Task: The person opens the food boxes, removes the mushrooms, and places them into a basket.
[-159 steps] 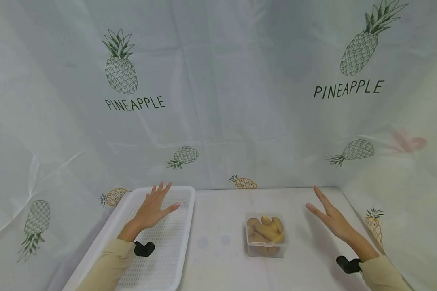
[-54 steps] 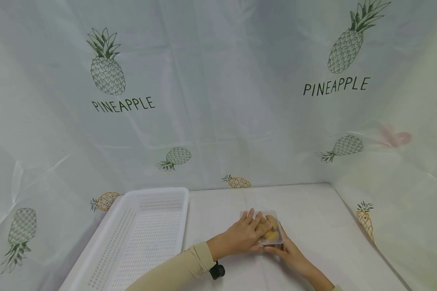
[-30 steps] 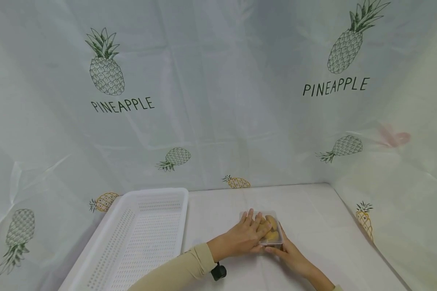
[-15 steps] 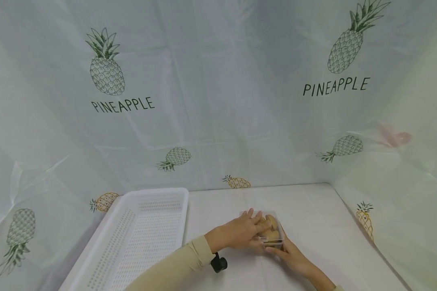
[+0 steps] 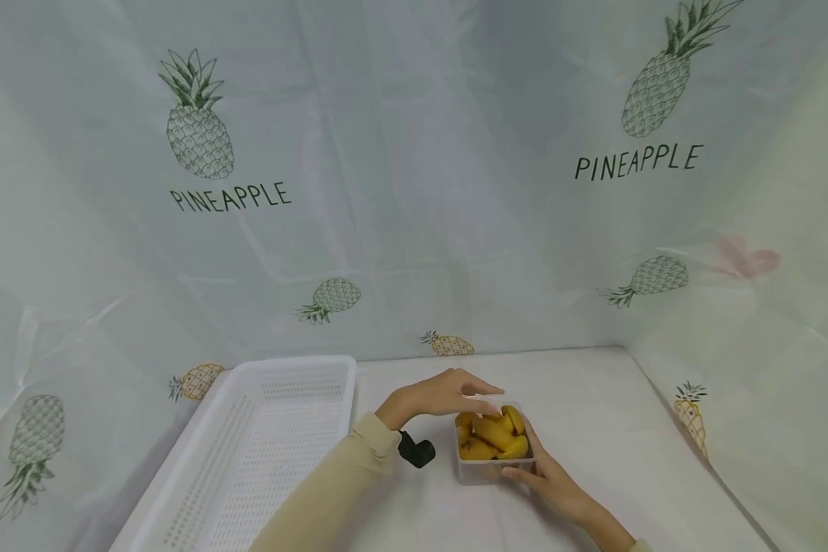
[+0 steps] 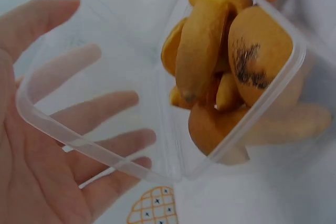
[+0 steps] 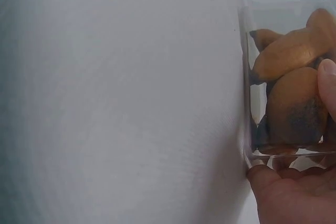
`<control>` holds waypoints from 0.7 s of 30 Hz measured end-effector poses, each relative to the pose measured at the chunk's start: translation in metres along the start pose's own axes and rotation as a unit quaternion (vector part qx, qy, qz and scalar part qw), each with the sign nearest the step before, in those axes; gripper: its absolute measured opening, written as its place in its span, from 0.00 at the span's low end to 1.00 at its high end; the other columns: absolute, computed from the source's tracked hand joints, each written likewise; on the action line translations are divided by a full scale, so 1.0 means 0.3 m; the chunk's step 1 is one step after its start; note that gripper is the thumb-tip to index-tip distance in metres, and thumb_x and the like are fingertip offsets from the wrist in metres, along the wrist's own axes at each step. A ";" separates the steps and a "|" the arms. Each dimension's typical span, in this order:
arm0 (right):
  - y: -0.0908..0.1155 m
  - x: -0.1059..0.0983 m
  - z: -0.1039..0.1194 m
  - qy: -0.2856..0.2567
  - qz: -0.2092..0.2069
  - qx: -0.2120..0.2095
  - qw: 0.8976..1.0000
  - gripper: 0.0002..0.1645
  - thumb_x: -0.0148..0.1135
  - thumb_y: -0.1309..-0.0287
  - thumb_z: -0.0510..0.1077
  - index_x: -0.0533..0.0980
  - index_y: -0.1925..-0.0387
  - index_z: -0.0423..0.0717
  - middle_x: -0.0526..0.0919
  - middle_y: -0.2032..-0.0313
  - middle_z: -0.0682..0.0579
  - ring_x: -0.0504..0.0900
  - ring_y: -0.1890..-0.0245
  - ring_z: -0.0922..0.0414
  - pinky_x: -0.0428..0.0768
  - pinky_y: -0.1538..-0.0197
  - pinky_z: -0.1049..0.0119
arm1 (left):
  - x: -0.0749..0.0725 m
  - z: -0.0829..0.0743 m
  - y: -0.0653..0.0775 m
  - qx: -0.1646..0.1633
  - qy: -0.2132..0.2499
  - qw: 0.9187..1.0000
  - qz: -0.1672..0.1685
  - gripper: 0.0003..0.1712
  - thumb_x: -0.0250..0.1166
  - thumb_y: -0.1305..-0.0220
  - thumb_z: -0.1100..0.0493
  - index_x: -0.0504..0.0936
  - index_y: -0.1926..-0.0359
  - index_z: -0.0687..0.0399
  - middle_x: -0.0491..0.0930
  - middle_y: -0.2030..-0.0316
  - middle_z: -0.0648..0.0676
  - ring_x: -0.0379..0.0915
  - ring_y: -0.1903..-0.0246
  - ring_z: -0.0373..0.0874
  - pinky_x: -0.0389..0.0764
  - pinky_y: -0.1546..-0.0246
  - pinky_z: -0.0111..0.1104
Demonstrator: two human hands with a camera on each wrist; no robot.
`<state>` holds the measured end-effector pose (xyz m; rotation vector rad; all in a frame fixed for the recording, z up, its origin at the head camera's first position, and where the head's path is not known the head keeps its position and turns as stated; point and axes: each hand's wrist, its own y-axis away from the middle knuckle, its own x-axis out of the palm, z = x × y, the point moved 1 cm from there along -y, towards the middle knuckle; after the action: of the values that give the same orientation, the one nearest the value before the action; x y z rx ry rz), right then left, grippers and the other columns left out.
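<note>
A clear plastic box (image 5: 479, 474) stands on the white table, filled with several yellow-brown pieces (image 5: 493, 434); some are banana-shaped, some rounded with dark patches. Its hinged lid (image 6: 100, 153) is raised at the back. My left hand (image 5: 441, 394) is over the back left of the box. In the left wrist view its straight, spread fingers show through the translucent lid, the thumb apart from them. At the right side, my right hand (image 5: 559, 489) grips the box, thumb along the front wall; the right wrist view shows its fingers (image 7: 262, 179) round the wall.
A white perforated plastic basket (image 5: 351, 391) stands at the left of the table. Behind and at both sides hang pale sheets with pineapple prints (image 5: 200, 142). A black wrist camera (image 5: 417, 452) sticks out below my left wrist, above the table.
Both hands came from apart to the box. My left hand lay on the closed lid; within the last half second the lid swung up, and that hand rose to the back. The right hand stayed.
</note>
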<state>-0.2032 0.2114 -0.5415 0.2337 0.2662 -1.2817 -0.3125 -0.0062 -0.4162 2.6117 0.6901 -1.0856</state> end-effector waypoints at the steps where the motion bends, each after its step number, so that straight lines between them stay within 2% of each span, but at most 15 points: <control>1: 0.001 0.000 0.000 -0.002 0.000 -0.006 1.000 0.59 0.62 0.31 0.48 0.28 0.21 0.55 0.28 0.23 0.40 0.41 0.25 0.34 0.48 0.28 0.37 | -0.006 0.009 -0.003 -0.003 0.010 1.000 -0.009 0.28 0.57 0.27 0.42 0.76 0.33 0.47 0.75 0.38 0.43 0.71 0.39 0.37 0.72 0.39 0.35; 3: 0.003 -0.001 0.002 -0.006 -0.001 -0.010 1.000 0.59 0.62 0.31 0.48 0.28 0.21 0.57 0.29 0.23 0.40 0.41 0.25 0.35 0.48 0.28 0.37 | -0.015 0.032 -0.010 -0.012 0.033 0.999 -0.033 0.28 0.58 0.28 0.41 0.77 0.34 0.48 0.77 0.40 0.43 0.72 0.41 0.37 0.73 0.41 0.33; 4: 0.003 -0.001 0.003 -0.011 0.001 -0.012 1.000 0.59 0.62 0.31 0.48 0.28 0.21 0.57 0.28 0.23 0.41 0.31 0.25 0.36 0.39 0.29 0.35 | -0.019 0.044 -0.015 -0.017 0.046 0.998 -0.044 0.28 0.57 0.28 0.40 0.79 0.35 0.49 0.78 0.41 0.43 0.73 0.43 0.36 0.74 0.42 0.33; 7: 0.001 -0.002 0.003 -0.013 0.004 -0.005 1.000 0.59 0.62 0.31 0.48 0.27 0.21 0.57 0.28 0.23 0.40 0.29 0.25 0.36 0.37 0.29 0.36 | -0.024 0.081 -0.027 -0.018 0.103 0.992 -0.070 0.25 0.56 0.27 0.42 0.82 0.40 0.52 0.81 0.45 0.45 0.77 0.47 0.37 0.77 0.45 0.35; 12: 0.001 -0.002 0.003 -0.015 0.003 0.006 1.000 0.60 0.62 0.31 0.48 0.27 0.21 0.55 0.28 0.23 0.39 0.30 0.25 0.36 0.38 0.29 0.37 | -0.026 0.123 -0.048 -0.017 0.190 0.977 -0.099 0.22 0.53 0.23 0.48 0.82 0.41 0.55 0.84 0.47 0.53 0.82 0.50 0.49 0.80 0.45 0.39; 14: 0.001 -0.001 0.003 -0.011 0.000 0.012 1.000 0.60 0.62 0.32 0.49 0.27 0.21 0.55 0.28 0.23 0.39 0.38 0.25 0.36 0.48 0.28 0.37 | -0.022 0.139 -0.054 -0.027 0.206 0.971 -0.119 0.22 0.51 0.22 0.48 0.81 0.40 0.56 0.84 0.48 0.55 0.82 0.51 0.53 0.80 0.46 0.41; 16: 0.001 -0.001 0.002 -0.013 -0.002 0.016 1.000 0.60 0.62 0.32 0.49 0.28 0.21 0.55 0.28 0.23 0.40 0.40 0.25 0.37 0.50 0.28 0.38 | -0.016 0.157 -0.060 -0.040 0.229 0.962 -0.145 0.24 0.50 0.21 0.48 0.80 0.40 0.59 0.84 0.49 0.57 0.83 0.52 0.54 0.81 0.47 0.43; 19: -0.002 -0.001 0.001 -0.014 -0.005 0.016 1.000 0.60 0.63 0.32 0.49 0.28 0.21 0.54 0.28 0.23 0.40 0.41 0.25 0.38 0.52 0.29 0.40 | -0.003 0.184 -0.067 -0.062 0.271 0.943 -0.184 0.26 0.50 0.21 0.46 0.79 0.40 0.61 0.84 0.50 0.58 0.85 0.56 0.53 0.81 0.49 0.46; 21: -0.003 -0.001 0.002 -0.015 -0.004 0.013 1.000 0.60 0.63 0.32 0.48 0.28 0.21 0.54 0.28 0.23 0.39 0.36 0.25 0.38 0.47 0.28 0.40 | 0.005 0.201 -0.069 -0.075 0.300 0.928 -0.207 0.28 0.50 0.22 0.44 0.78 0.39 0.62 0.84 0.50 0.58 0.85 0.57 0.53 0.82 0.51 0.46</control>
<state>-0.2040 0.2112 -0.5409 0.2352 0.2242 -1.2970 -0.3586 -0.0108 -0.4598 2.7227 1.4381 -0.2557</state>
